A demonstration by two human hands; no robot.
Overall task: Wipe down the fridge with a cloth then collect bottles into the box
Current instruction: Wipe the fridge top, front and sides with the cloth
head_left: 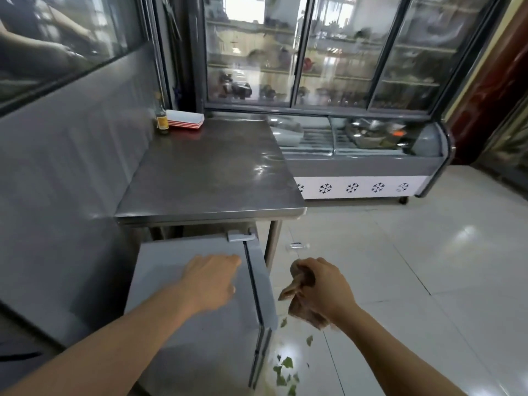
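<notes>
Left hand (213, 277) lay on top of the small grey fridge (183, 332), knuckles up; fingers reached toward the top's right edge, loosely bent, gripping nothing. Whether the palm pressed flat or just rested there was not clear.

Right hand (323, 287) was off to the right of the fridge, over the tiled floor (428, 267), fist curled round a bunched brownish cloth (300, 295). Cloth ends hung out below and to the left of the fist. Cloth was apart from the fridge, not touching it.

Fridge door edge and seal ran between the two hands, hinge bracket (241, 237) just ahead of the left fingertips.

Steel table (205, 172) stood directly above and ahead of the left hand, the fridge tucked under its near edge. At the table's far left corner, well ahead of the left hand: one dark glass bottle (162, 118) with a yellow label, upright, just beside a stack of red-and-white paper trays (185, 120).

Green leaf scraps (285, 367) were on the floor below the right wrist, beside the fridge's near right corner. A small clear object (297, 245) lay on the floor just ahead of the right hand; too blurred to identify.

Glass-door display chiller (357, 81) with a snowflake-print base stood well ahead of the right hand.
</notes>
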